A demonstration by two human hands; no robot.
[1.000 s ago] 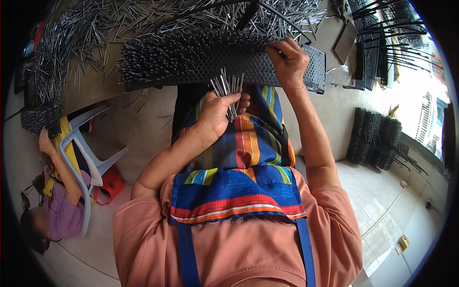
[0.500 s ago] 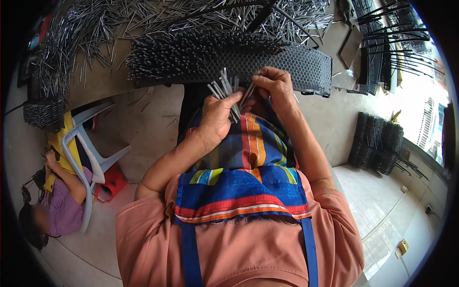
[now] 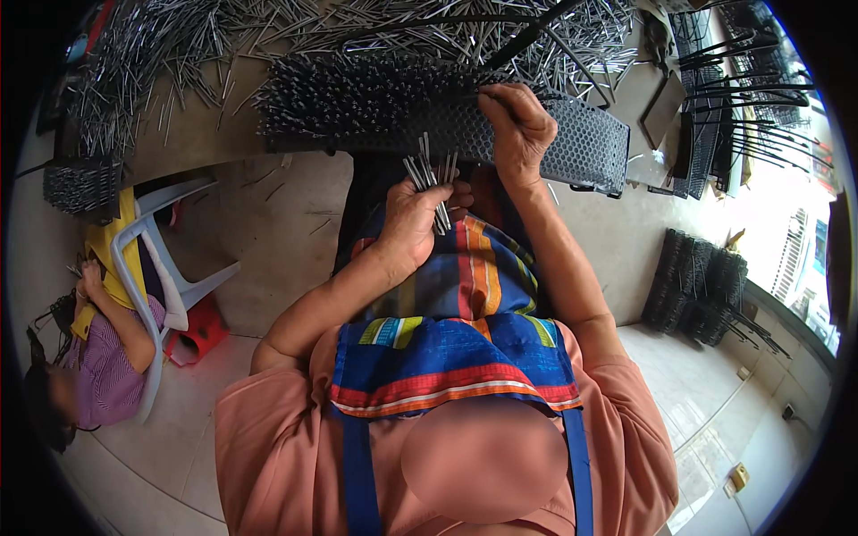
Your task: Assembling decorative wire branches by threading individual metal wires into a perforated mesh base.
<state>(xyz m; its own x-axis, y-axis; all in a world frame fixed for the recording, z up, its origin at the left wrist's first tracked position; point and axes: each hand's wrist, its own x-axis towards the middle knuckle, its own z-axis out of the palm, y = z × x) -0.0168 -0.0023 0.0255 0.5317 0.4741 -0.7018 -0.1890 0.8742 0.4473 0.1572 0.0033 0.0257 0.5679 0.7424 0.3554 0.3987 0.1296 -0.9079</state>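
Note:
My left hand (image 3: 413,223) is closed around a bunch of thin grey metal rods (image 3: 420,167), held upright and fanned out above my lap. Farther away, a long black rack with a honeycomb of holes (image 3: 590,138) lies along the table's near edge. Dark rods (image 3: 349,94) stand packed in its left part; its right part shows bare holes. My right hand (image 3: 521,129) is over the rack, where the packed part meets the bare holes. Its thumb and fingers are pinched together, and whatever lies between the fingertips is too small to make out.
Loose metal rods (image 3: 206,45) are heaped across the table behind the rack. Black racks with long handles (image 3: 746,89) stand at the far right, others (image 3: 693,286) on the floor. At left, a person (image 3: 116,366) sits by a light-blue plastic chair (image 3: 183,277) with rods in hand.
My right hand has gone from beside the bunch of rods, where it held a thin rod, up and forward to the rack. The left hand has barely moved.

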